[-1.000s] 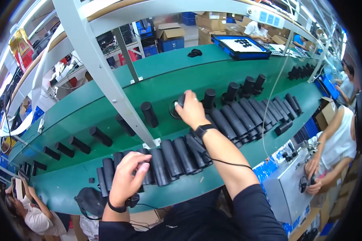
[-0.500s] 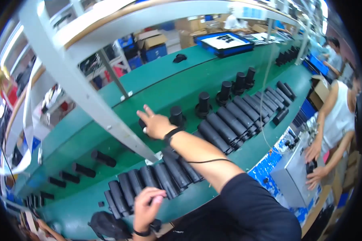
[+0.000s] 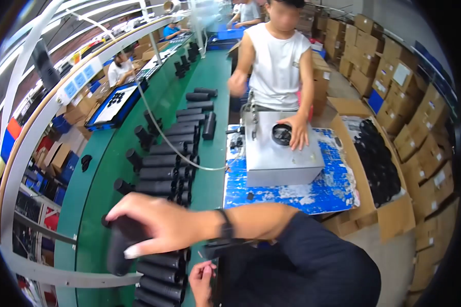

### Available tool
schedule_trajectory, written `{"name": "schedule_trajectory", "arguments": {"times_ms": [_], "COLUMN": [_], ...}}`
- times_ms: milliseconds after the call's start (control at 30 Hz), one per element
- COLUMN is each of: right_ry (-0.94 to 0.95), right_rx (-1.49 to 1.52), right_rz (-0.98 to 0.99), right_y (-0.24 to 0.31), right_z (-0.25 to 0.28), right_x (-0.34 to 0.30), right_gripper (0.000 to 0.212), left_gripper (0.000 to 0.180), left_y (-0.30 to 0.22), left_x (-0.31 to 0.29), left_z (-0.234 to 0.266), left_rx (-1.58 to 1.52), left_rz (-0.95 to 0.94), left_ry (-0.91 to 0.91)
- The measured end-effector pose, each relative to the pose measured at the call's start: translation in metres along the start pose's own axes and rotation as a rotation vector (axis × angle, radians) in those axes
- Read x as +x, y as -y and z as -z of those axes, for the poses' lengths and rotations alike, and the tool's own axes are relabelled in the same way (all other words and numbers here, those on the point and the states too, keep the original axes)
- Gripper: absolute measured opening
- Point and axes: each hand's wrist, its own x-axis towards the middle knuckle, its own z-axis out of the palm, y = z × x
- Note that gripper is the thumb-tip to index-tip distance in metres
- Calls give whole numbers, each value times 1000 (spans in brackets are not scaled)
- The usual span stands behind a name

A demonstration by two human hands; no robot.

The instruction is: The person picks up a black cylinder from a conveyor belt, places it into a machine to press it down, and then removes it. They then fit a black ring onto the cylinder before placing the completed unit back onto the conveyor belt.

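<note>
Gripping a black tube [image 3: 119, 245] in our right hand [image 3: 161, 225], we hold it over the near end of the green bench [image 3: 95, 184], its long axis running roughly toward and away from us, blurred. Our left hand [image 3: 202, 281] sits low, fingers curled; we cannot tell its grasp. Beyond lie rows of tubes [image 3: 164, 163], then a co-worker [image 3: 276, 56] at a grey box [image 3: 279, 153].
</note>
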Motion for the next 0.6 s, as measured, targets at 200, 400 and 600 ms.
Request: {"name": "schedule_trajectory", "arguments": {"times_ms": [200,400,600], "right_ry": [-271,-881,-1359], "right_rx": [672,363,264], "right_rz": [-751,-1132,-1015], "right_y": [89,116,135], "right_z": [118,90,100], "right_x": [-175,-360,-410], "right_gripper": [75,50,46], "left_gripper": [32,56,66], "left_y": [53,70,108], "left_x": [63,94,97], "left_z": [-45,-124,-203], "left_rx": [87,14,-1], "left_rz": [234,508,703], "left_ry": [279,822,1130]}}
